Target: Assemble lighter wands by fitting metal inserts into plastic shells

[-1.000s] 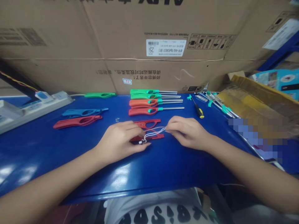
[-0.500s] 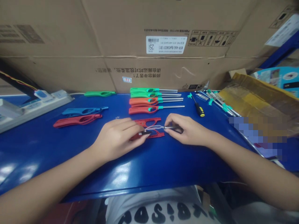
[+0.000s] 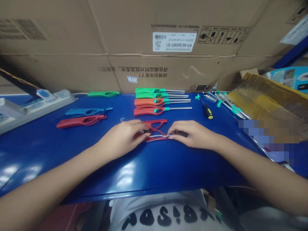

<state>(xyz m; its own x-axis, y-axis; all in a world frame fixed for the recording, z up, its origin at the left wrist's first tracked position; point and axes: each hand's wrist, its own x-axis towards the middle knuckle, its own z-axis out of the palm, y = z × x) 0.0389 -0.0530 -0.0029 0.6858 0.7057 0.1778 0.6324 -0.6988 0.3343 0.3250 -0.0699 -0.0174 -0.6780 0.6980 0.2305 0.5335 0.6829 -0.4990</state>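
Note:
My left hand (image 3: 126, 136) pinches a small black part (image 3: 147, 131), mostly covered by the fingers. Thin white wires (image 3: 157, 136) stretch between it and the fingertips of my right hand (image 3: 196, 134). That right hand is closed around a slim dark piece (image 3: 182, 132); its kind cannot be made out. Below and between both hands lie the red shell halves (image 3: 157, 122) of a long-nosed lighter, open side up on the blue table (image 3: 154, 173). The left fingers hide part of them.
Behind the hands lie several assembled green, orange and red lighters (image 3: 151, 111). Blue and red shells (image 3: 79, 122) and a green shell (image 3: 103, 94) are at left, near a power strip (image 3: 48, 109). At right are a screwdriver (image 3: 207, 110), metal tubes (image 3: 237, 110) and a taped carton (image 3: 269, 102).
The black part in my left hand has moved lower over the red shells and is more hidden by the fingers. The white wires now hang lower and straighter. My right hand keeps its grip.

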